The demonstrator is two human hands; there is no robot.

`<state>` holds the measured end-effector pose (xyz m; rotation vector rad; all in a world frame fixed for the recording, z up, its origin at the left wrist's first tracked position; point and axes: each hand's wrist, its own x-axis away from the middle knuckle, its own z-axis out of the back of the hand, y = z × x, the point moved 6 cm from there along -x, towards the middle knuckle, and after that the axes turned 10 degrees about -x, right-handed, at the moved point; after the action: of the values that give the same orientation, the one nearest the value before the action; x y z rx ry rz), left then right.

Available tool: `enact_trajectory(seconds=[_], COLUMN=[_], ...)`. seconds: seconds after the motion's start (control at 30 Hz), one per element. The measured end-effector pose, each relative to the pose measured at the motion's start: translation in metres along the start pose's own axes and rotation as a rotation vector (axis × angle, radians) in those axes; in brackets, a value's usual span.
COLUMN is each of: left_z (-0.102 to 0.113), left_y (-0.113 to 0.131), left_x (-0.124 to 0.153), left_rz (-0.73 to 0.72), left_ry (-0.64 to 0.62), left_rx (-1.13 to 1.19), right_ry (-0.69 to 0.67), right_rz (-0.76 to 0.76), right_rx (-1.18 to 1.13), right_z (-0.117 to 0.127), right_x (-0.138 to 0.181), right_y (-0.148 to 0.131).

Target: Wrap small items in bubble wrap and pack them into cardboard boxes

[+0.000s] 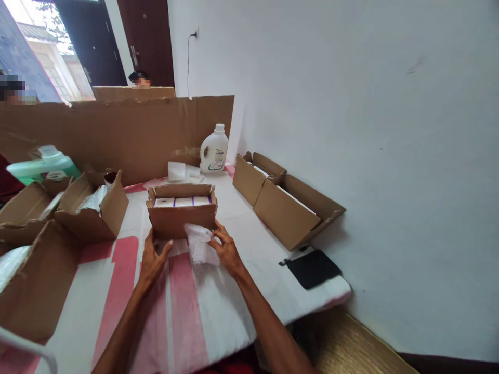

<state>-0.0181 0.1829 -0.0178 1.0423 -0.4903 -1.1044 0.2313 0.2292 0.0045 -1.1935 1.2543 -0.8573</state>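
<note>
A small open cardboard box (183,222) stands in the middle of the table, with several white packs (183,201) in a row inside. My left hand (153,259) is at the box's lower left corner, its thumb spread away from the fingers; how firmly it touches the cardboard I cannot tell. In front of the box's right side, my right hand (227,250) pinches a piece of bubble wrap (200,244) between thumb and fingers. The tips of its other fingers are near the box's right edge.
Open cardboard boxes (93,218) with bubble wrap inside crowd the left. Two more boxes (283,213) stand along the wall. A white jug (214,150), a green-liquid jug (49,165) and a cardboard partition (128,135) are behind; a black pouch (314,268) lies right. People sit beyond.
</note>
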Motion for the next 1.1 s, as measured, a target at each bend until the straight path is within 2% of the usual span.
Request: enact_trajectory(seconds=[0.17, 0.3, 0.37, 0.47, 0.5, 0.57, 0.63, 0.73, 0.8, 0.9, 1.0, 1.1], left_z=[0.024, 0.042, 0.05, 0.049, 0.043, 0.023, 0.009, 0.017, 0.035, 0.072, 0.1, 0.113], left_y=[-0.006, -0.009, -0.007, 0.009, 0.018, 0.038, 0.05, 0.05, 0.048, 0.053, 0.063, 0.066], left_x=[-0.012, -0.017, -0.008, 0.028, 0.043, 0.07, 0.09, 0.095, 0.088, 0.074, 0.065, 0.061], left_rz=[0.005, 0.049, 0.083, 0.055, 0.009, -0.097, -0.128, -0.091, -0.112, -0.181, -0.164, -0.07], left_ry=[0.068, 0.138, 0.204, 0.273, 0.245, 0.092, -0.025, -0.046, -0.094, -0.196, -0.311, -0.382], left_rx=[-0.065, -0.103, -0.136, -0.163, -0.159, -0.147, -0.135, -0.108, -0.118, -0.177, -0.226, -0.211], right_ry=[-0.107, -0.161, -0.118, -0.027, -0.017, -0.025, -0.029, -0.048, -0.163, -0.452, -0.721, -0.9], right_rz=[-0.02, -0.037, -0.015, 0.108, 0.152, 0.206, 0.213, 0.192, 0.169, 0.086, -0.16, -0.425], right_rx=[-0.052, -0.075, 0.009, 0.205, 0.252, 0.279, 0.253, 0.266, 0.35, 0.438, 0.236, -0.065], right_z=[-0.023, -0.035, -0.034, -0.033, -0.035, -0.042, -0.047, -0.04, -0.031, -0.018, -0.01, -0.013], right_x=[-0.031, -0.037, -0.029, -0.001, 0.01, 0.032, 0.048, 0.058, 0.058, 0.058, 0.064, 0.074], right_y=[0.014, 0.009, -0.003, -0.034, -0.045, -0.062, -0.075, -0.089, -0.098, -0.103, -0.095, -0.087])
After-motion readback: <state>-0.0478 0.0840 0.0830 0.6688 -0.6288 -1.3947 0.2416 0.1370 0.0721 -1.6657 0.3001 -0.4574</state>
